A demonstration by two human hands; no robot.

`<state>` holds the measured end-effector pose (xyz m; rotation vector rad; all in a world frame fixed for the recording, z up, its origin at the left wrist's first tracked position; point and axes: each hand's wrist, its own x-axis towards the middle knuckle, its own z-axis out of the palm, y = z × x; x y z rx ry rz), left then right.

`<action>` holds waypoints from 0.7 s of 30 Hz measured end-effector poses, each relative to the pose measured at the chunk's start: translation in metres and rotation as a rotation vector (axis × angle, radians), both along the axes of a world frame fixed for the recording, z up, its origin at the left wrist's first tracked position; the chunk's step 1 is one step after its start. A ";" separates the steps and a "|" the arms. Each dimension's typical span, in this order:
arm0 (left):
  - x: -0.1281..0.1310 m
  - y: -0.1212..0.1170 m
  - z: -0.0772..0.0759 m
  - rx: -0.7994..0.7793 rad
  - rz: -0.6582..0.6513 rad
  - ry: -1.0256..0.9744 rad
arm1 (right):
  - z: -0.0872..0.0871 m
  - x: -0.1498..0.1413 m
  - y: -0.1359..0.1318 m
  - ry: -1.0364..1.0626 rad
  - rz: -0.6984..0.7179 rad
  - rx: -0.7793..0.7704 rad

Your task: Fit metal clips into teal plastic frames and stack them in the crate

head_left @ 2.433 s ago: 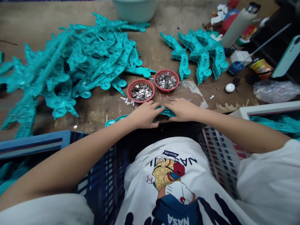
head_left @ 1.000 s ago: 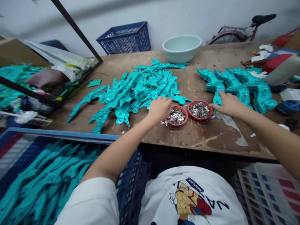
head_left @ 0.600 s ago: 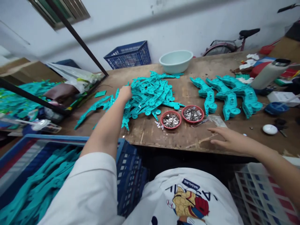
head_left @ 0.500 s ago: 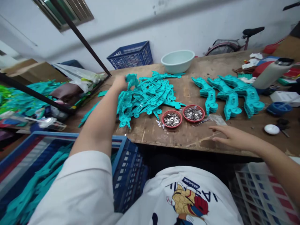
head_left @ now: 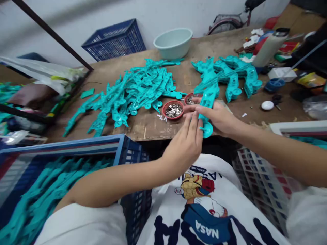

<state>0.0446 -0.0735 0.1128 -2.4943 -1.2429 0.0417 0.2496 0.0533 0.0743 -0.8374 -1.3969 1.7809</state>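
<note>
My right hand (head_left: 216,117) grips a long teal moulded plastic part (head_left: 208,102) upright over the table, with its round disc end hanging below the fingers. My left hand (head_left: 185,144) is open, fingers spread, right beside the part's lower end and holding nothing. Just beyond the hands are a red basket of small silver metal pieces (head_left: 173,110) and a second red basket (head_left: 191,98), the latter mostly hidden by my right hand and the part. A heap of teal parts (head_left: 133,90) lies left of them, and a stack (head_left: 230,73) lies right.
The worn wooden table (head_left: 143,131) has a pale green bowl (head_left: 173,42) at its back. A blue crate of teal parts (head_left: 51,183) stands below the left edge, a white-red-blue crate (head_left: 265,187) lies below the right edge, and a bottle (head_left: 269,47) stands among clutter at the right.
My left hand has come back from the heap at the left to the front of the baskets. My right hand has moved in from the table's front and now grips a teal part.
</note>
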 end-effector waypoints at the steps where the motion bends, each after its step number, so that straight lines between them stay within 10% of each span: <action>1: 0.005 -0.014 -0.005 -0.008 -0.100 -0.013 | 0.004 0.001 -0.012 -0.021 0.002 -0.015; 5: -0.033 -0.030 -0.002 0.140 -0.278 -0.160 | 0.010 0.050 -0.032 -0.285 0.355 0.008; 11: -0.048 0.032 -0.012 -0.214 0.124 0.054 | -0.001 0.107 0.022 -0.556 0.866 -0.059; 16: -0.037 0.092 -0.045 -0.685 0.271 0.178 | -0.014 0.091 0.098 -1.067 0.642 0.398; 21: -0.058 0.116 -0.075 -0.743 0.322 0.161 | -0.039 0.048 0.168 -1.398 0.275 0.781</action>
